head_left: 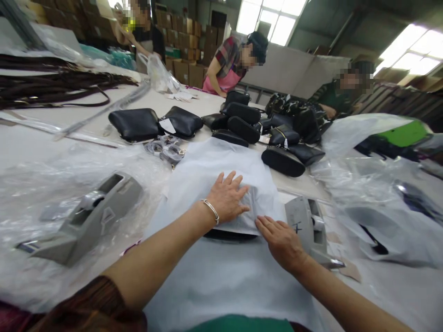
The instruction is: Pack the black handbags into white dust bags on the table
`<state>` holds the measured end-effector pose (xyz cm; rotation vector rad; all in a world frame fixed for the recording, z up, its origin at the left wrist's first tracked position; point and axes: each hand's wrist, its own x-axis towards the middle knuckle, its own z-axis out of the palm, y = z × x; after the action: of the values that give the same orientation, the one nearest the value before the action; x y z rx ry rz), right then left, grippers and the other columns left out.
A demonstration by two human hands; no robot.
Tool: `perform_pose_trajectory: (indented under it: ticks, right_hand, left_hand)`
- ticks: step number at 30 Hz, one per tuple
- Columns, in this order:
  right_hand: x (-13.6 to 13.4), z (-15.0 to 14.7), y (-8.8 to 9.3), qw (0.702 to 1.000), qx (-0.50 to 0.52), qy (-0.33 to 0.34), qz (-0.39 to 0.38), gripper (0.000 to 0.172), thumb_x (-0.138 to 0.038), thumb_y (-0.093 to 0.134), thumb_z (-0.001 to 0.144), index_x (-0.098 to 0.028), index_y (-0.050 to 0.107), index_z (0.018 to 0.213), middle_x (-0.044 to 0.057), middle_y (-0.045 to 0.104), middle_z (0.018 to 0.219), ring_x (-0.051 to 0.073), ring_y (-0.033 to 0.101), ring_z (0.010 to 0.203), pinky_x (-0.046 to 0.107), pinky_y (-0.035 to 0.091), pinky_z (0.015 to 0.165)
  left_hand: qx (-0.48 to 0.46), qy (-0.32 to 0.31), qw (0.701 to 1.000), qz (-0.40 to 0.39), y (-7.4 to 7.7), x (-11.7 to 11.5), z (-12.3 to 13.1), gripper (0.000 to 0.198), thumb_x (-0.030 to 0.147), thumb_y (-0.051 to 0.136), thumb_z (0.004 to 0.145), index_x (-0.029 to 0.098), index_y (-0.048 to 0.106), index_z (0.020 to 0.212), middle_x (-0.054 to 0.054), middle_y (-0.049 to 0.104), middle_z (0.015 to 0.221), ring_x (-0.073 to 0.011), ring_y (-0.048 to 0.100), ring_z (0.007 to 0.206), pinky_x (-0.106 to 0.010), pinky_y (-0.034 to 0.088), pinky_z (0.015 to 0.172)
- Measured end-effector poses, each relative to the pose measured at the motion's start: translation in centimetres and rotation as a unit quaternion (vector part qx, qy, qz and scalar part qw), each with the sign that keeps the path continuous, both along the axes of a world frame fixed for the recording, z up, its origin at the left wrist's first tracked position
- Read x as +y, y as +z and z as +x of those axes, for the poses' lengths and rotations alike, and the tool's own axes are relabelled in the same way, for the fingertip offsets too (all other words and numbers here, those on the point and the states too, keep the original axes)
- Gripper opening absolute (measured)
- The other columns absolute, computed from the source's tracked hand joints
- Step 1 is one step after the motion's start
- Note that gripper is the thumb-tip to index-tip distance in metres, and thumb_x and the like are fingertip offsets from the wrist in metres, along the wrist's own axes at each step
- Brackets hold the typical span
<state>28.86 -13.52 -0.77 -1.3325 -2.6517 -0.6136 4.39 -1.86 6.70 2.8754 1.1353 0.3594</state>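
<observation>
My left hand, with a bangle at the wrist, lies flat with fingers stretched out on a white paper-wrapped bundle. A dark edge of a black bag shows under the wrapping. My right hand rests beside it, fingers extended and touching the wrapping's near right edge. White tissue sheets spread under both forearms.
Grey tape dispensers stand at left and right. Several black pouches lie mid-table, dark straps at far left, clear plastic bags at right. Three people work at the far side near stacked cartons.
</observation>
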Motion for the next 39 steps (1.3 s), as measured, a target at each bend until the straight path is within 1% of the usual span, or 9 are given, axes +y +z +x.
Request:
perform_pose_trajectory:
  ticks: [4, 8, 11, 15, 20, 29, 32, 36, 39]
  right_hand:
    - [-0.7, -0.3, 2.3, 0.996, 0.07, 0.018, -0.058, 0.039, -0.007, 0.048, 0.091, -0.017, 0.072, 0.12, 0.012, 0.075, 0.122, 0.023, 0.071, 0.109, 0.036, 0.055, 0.087]
    - [0.9, -2.2, 6.8, 0.976, 0.199, 0.014, -0.087, 0.033, -0.027, 0.055, 0.096, -0.021, 0.07, 0.125, 0.012, 0.072, 0.127, 0.027, 0.066, 0.12, 0.043, 0.053, 0.101]
    - [3.9, -5.3, 8.1, 0.954, 0.289, 0.04, -0.072, 0.041, -0.032, 0.053, 0.099, -0.019, 0.062, 0.137, 0.014, 0.065, 0.138, 0.028, 0.059, 0.13, 0.046, 0.049, 0.109]
    - [8.1, -9.0, 4.6, 0.936, 0.343, 0.036, -0.067, 0.053, -0.036, 0.044, 0.103, -0.015, 0.046, 0.151, 0.017, 0.053, 0.151, 0.028, 0.048, 0.142, 0.048, 0.043, 0.115]
    - [9.4, -10.2, -0.1, 0.963, 0.252, -0.062, -0.076, 0.056, -0.04, 0.042, 0.103, -0.015, 0.045, 0.153, 0.015, 0.042, 0.16, 0.034, 0.03, 0.152, 0.058, 0.027, 0.121]
    - [8.8, -10.6, 0.6, 0.967, 0.203, -0.115, -0.099, 0.059, -0.045, 0.047, 0.1, -0.022, 0.045, 0.154, 0.01, 0.037, 0.164, 0.036, 0.025, 0.153, 0.058, 0.02, 0.121]
    - [8.8, -10.6, 0.6, 0.965, 0.209, -0.119, -0.101, 0.06, -0.046, 0.047, 0.1, -0.023, 0.044, 0.155, 0.01, 0.037, 0.164, 0.037, 0.024, 0.153, 0.058, 0.019, 0.121]
    - [8.7, -10.7, 1.0, 0.962, 0.202, -0.13, -0.126, 0.063, -0.05, 0.046, 0.1, -0.023, 0.042, 0.156, 0.008, 0.031, 0.166, 0.037, 0.022, 0.153, 0.057, 0.016, 0.121]
    - [8.8, -10.9, 1.4, 0.96, 0.205, -0.136, -0.135, 0.064, -0.052, 0.044, 0.1, -0.024, 0.04, 0.157, 0.007, 0.029, 0.168, 0.037, 0.019, 0.154, 0.057, 0.013, 0.122]
  left_hand:
    - [-0.013, 0.016, 1.0, -0.014, -4.3, 0.6, -0.2, 0.069, 0.067, 0.049, 0.094, 0.027, 0.049, 0.151, -0.013, 0.035, 0.164, -0.0396, 0.024, 0.152, -0.066, 0.014, 0.12]
    - [-0.025, 0.017, 0.999, -0.012, -4.6, -0.1, -0.9, 0.071, 0.068, 0.045, 0.094, 0.026, 0.047, 0.152, -0.014, 0.033, 0.165, -0.0401, 0.021, 0.153, -0.068, 0.012, 0.12]
    - [-0.028, 0.023, 0.999, -0.006, -4.3, -0.7, -0.6, 0.069, 0.064, 0.044, 0.096, 0.025, 0.043, 0.154, -0.014, 0.033, 0.165, -0.0404, 0.021, 0.153, -0.069, 0.012, 0.119]
    - [-0.059, 0.02, 0.998, 0.003, -4.7, -1.0, -1.0, 0.065, 0.046, 0.049, 0.098, 0.026, 0.035, 0.158, -0.013, 0.035, 0.164, -0.0367, 0.023, 0.153, -0.066, 0.016, 0.121]
    - [-0.079, 0.041, 0.996, -0.004, -5.8, -0.6, -4.7, 0.059, 0.041, 0.044, 0.101, 0.021, 0.038, 0.157, -0.012, 0.036, 0.164, -0.0318, 0.024, 0.154, -0.059, 0.017, 0.123]
    - [0.073, 0.25, 0.965, -0.029, -8.8, 1.8, -14.4, 0.051, 0.045, 0.039, 0.101, 0.026, 0.052, 0.147, -0.015, 0.049, 0.155, -0.0382, 0.041, 0.144, -0.071, 0.03, 0.11]
    - [0.102, 0.269, 0.958, 0.008, -7.3, 1.2, -16.1, 0.041, 0.042, 0.044, 0.098, 0.022, 0.066, 0.126, -0.017, 0.062, 0.14, -0.038, 0.052, 0.131, -0.067, 0.038, 0.103]
    - [0.072, 0.253, 0.961, 0.087, -2.4, -0.3, -13.6, 0.026, 0.027, 0.048, 0.094, 0.016, 0.071, 0.092, -0.018, 0.072, 0.097, -0.0387, 0.064, 0.104, -0.067, 0.043, 0.092]
    - [-0.025, 0.17, 0.977, 0.129, -0.1, -1.0, -8.7, 0.035, 0.032, 0.046, 0.099, 0.014, 0.067, 0.12, -0.021, 0.065, 0.13, -0.0408, 0.053, 0.13, -0.063, 0.04, 0.103]
